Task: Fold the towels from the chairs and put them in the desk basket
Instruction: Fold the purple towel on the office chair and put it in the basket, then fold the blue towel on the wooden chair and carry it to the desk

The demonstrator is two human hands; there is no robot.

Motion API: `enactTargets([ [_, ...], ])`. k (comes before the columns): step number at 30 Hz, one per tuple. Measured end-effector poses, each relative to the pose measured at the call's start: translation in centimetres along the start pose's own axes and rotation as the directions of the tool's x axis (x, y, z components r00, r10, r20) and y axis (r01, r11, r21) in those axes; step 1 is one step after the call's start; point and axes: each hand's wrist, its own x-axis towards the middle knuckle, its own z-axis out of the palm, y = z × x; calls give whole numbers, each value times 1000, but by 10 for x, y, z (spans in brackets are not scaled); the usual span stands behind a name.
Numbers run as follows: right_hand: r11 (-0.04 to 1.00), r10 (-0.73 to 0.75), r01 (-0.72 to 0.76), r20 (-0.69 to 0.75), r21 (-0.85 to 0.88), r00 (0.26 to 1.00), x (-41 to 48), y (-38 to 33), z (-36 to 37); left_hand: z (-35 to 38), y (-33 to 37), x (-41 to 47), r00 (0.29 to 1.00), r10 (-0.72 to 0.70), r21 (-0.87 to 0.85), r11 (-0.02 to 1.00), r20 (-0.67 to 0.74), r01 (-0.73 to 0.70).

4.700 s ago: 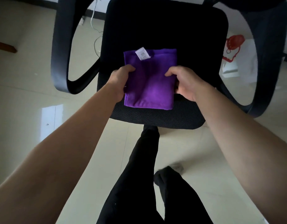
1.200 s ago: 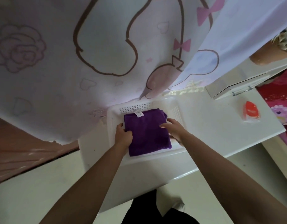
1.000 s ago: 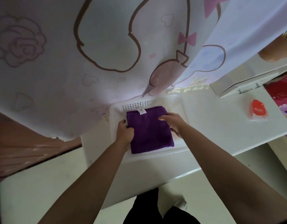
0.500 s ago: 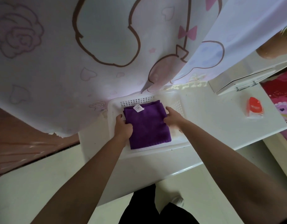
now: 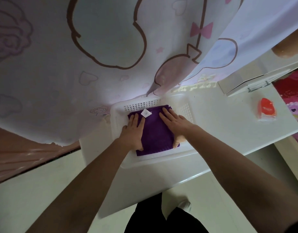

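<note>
At frame centre, a folded purple cloth towel [image 5: 155, 132] lies inside a white perforated plastic basket [image 5: 186, 106] on the white counter [image 5: 228, 128] — left hand [image 5: 134, 132] and right hand [image 5: 174, 125] press it flat, fingers straight, gripping nothing. This towel looks delivered — other towels, if any, are out of view.

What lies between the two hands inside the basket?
In the head view, only the purple towel, with its white label, lies between the left hand and the right hand.

Left hand [image 5: 134, 132] and right hand [image 5: 176, 126] pressed flat on folded purple towel [image 5: 155, 132] inside white basket [image 5: 118, 115] on worktop [image 5: 228, 125].
</note>
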Motion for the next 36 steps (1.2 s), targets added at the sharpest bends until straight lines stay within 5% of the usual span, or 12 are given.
enactTargets([
  [9,999,-21,20,-49,-25,999,-7,0,-2,-3,-3,-6,999,27,-74,997,-21,-29],
  [13,997,33,-9,-291,82,956,-43,9,-11,-20,5,-30,962,68,-58,995,-265,-86],
  [17,982,189,-156,-602,107,775,-106,38,-7,-35,35,-57,762,98,124,992,-640,-23],
  [20,945,318,-273,-701,180,638,-155,55,2,-49,69,-73,665,132,160,987,-735,-19],
  [31,551,744,-599,-667,581,37,-503,79,168,-33,362,-204,391,620,456,776,-681,-435],
  [36,217,821,-666,-502,714,-270,-690,32,328,74,532,-302,185,851,596,484,-492,-641],
])
